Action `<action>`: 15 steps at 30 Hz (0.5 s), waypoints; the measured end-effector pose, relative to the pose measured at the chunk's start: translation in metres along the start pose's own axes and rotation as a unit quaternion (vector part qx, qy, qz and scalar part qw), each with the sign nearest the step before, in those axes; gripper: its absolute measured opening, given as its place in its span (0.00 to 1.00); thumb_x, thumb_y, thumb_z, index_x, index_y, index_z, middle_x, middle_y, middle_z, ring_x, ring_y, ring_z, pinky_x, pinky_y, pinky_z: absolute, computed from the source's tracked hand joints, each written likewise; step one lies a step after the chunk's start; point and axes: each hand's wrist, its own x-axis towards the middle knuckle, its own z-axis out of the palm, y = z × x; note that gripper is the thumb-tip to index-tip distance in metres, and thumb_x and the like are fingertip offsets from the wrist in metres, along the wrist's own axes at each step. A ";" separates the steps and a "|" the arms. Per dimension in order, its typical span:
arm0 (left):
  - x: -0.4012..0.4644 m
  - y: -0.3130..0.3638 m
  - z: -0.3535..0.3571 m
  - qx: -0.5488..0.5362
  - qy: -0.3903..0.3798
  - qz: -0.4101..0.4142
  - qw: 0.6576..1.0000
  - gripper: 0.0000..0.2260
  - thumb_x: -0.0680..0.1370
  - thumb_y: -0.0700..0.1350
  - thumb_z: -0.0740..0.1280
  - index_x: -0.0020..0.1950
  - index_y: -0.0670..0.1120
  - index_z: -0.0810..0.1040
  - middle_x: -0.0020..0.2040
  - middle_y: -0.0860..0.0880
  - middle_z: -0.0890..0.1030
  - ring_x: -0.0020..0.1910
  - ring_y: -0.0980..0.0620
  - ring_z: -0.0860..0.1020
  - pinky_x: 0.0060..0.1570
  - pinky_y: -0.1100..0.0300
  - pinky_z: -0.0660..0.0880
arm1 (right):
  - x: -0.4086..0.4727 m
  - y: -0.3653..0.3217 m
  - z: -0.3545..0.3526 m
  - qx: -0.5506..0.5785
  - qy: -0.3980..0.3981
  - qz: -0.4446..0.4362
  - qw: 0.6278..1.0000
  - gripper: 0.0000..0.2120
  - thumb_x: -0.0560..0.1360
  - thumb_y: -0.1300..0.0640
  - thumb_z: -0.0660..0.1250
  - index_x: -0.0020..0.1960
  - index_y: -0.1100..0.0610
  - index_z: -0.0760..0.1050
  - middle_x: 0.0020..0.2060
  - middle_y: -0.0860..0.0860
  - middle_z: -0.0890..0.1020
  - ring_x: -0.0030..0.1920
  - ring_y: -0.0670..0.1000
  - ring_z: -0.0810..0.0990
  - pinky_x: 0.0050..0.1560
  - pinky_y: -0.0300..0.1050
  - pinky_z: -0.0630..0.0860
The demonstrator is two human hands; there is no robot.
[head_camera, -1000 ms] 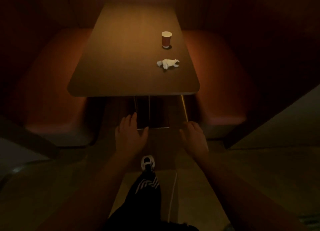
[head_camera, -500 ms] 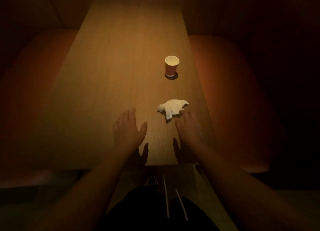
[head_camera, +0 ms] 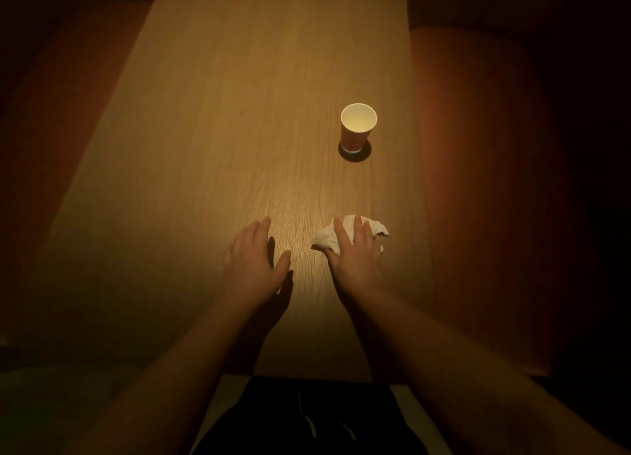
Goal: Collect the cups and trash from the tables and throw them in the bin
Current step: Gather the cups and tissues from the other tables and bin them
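Napkin (head_camera: 345, 237) under flat R hand (head_camera: 355, 253); L hand (head_camera: 252, 258) beside, fingers straight, empty.

One paper cup (head_camera: 358, 132) and one crumpled napkin (head_camera: 327, 238) near the bench's (head_camera: 211, 130) right edge; two hands over it, two orange seats alongside.

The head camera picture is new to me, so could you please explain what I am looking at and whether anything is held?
There is no machine here: a person wears a camera on the head, looking down at their own bare hands. On the long wooden table stand an upright red paper cup, which looks empty, and nearer, a crumpled white paper napkin. The right hand lies over the napkin with straight fingers, not yet gripping. The left hand hovers open beside it, holding nothing.
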 end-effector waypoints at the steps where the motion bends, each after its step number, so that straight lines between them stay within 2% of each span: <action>1: 0.003 0.003 0.003 -0.001 -0.005 0.003 1.000 0.33 0.75 0.60 0.61 0.76 0.51 0.55 0.74 0.49 0.63 0.73 0.47 0.60 0.69 0.43 0.58 | 0.001 0.004 0.000 -0.008 0.000 -0.010 1.000 0.30 0.79 0.40 0.55 0.77 0.43 0.46 0.78 0.55 0.49 0.77 0.58 0.44 0.73 0.58 0.41; 4: 0.015 0.014 0.009 -0.006 -0.008 0.015 1.000 0.33 0.75 0.60 0.61 0.76 0.51 0.55 0.74 0.49 0.63 0.73 0.48 0.60 0.69 0.43 0.60 | 0.003 0.017 -0.006 -0.035 0.012 -0.042 0.998 0.29 0.79 0.50 0.62 0.76 0.47 0.54 0.76 0.55 0.58 0.76 0.57 0.52 0.74 0.56 0.51; 8: 0.037 0.036 0.015 -0.017 0.002 0.030 0.999 0.33 0.75 0.60 0.61 0.76 0.52 0.56 0.74 0.50 0.64 0.72 0.49 0.61 0.69 0.44 0.61 | 0.011 0.039 -0.020 -0.044 0.041 -0.064 0.996 0.27 0.76 0.55 0.67 0.72 0.52 0.63 0.70 0.55 0.67 0.70 0.55 0.62 0.68 0.51 0.60; 12: 0.072 0.069 0.020 -0.035 0.007 0.035 0.999 0.33 0.74 0.60 0.63 0.75 0.52 0.57 0.72 0.49 0.66 0.70 0.48 0.64 0.66 0.42 0.65 | 0.026 0.065 -0.039 -0.022 0.058 -0.051 0.997 0.25 0.75 0.56 0.67 0.70 0.53 0.66 0.68 0.54 0.70 0.67 0.55 0.65 0.64 0.49 0.64; 15: 0.102 0.098 0.024 -0.048 0.012 0.029 0.998 0.33 0.74 0.60 0.64 0.75 0.51 0.57 0.71 0.49 0.66 0.69 0.47 0.65 0.65 0.42 0.67 | 0.041 0.082 -0.057 -0.007 0.068 -0.037 0.997 0.24 0.76 0.52 0.64 0.71 0.53 0.65 0.67 0.54 0.69 0.66 0.55 0.65 0.64 0.50 0.64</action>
